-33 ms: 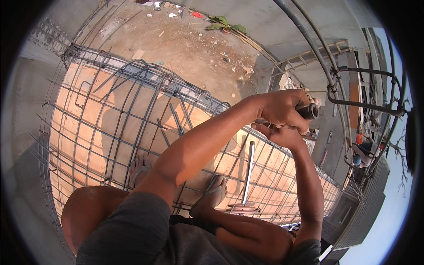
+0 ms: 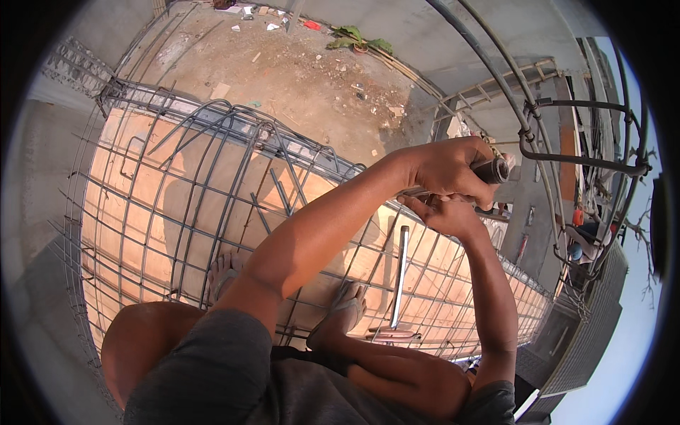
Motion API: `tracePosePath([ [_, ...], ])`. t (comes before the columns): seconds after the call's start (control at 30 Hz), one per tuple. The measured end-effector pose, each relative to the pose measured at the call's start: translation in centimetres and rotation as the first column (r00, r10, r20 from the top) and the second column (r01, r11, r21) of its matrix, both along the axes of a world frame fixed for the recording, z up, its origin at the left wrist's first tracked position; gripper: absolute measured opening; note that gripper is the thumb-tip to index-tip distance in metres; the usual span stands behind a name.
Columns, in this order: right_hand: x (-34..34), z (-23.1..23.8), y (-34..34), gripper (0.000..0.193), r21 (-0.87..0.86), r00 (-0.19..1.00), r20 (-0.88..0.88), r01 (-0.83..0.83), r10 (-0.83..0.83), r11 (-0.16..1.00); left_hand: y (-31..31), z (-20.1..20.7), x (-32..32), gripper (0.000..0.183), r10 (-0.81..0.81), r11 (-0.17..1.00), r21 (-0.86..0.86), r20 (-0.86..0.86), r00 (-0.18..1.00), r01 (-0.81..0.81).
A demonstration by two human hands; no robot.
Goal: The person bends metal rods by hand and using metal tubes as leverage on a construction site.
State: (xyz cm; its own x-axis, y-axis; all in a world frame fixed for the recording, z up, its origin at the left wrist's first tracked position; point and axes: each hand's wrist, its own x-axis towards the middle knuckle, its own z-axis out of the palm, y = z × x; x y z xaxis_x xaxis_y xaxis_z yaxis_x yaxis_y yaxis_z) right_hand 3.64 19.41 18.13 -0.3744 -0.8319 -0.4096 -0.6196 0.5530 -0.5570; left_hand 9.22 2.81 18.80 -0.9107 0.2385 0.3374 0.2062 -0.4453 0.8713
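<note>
Dark handle [image 2: 489,171]: gripping firmly with left hand [image 2: 453,168]; curling right hand [image 2: 452,215] just beneath, cannot tell around what; barely changed since moments ago, so likely mid-step.

Grey wall [image 2: 386,28], sunlit dirt floor [image 2: 297,88]

The dark cylindrical handle [image 2: 492,170] in the left hand [image 2: 450,170] has swung a little: its round end, which pointed slightly downward, now sits higher, beyond the far edge of the rebar mat [image 2: 230,212]. The left fingers have risen with it. Just below, the right hand [image 2: 453,216] has edged slightly up and left. The whole view also tilted, so part of this may be camera movement.
</note>
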Motion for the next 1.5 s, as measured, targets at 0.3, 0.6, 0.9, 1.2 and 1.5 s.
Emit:
tracePosePath([
  [0.3,-1.5,-3.4,-2.0,0.031,-0.508,0.960,-0.194,0.079,-0.203,0.857,1.7,3.3,-1.8,0.032,0.534,0.845,-0.136,0.180,0.826,-0.517],
  [0.6,-0.8,-3.5,-2.8,0.039,-0.312,0.920,-0.231,0.239,-0.318,0.920,-0.8,-1.1,-3.5,0.028,0.250,0.966,0.012,0.210,0.945,-0.258],
  [0.9,-1.7,-5.3,-2.0,0.033,-0.349,0.922,-0.280,0.162,-0.268,0.923,-0.2,-2.2,-3.4,0.017,0.216,0.944,0.195,0.245,0.945,-0.266],
  [1.2,-1.2,-5.3,-0.9,0.032,-0.403,0.915,-0.297,0.138,-0.272,0.905,0.9,-2.1,-2.9,0.019,0.255,0.960,0.090,0.100,0.962,-0.264],
  [1.5,2.0,-4.3,3.3,0.022,-0.489,0.899,0.069,0.409,-0.433,0.771,6.9,-3.2,0.7,0.020,0.246,0.901,-0.277,-0.303,0.921,-0.332],
])
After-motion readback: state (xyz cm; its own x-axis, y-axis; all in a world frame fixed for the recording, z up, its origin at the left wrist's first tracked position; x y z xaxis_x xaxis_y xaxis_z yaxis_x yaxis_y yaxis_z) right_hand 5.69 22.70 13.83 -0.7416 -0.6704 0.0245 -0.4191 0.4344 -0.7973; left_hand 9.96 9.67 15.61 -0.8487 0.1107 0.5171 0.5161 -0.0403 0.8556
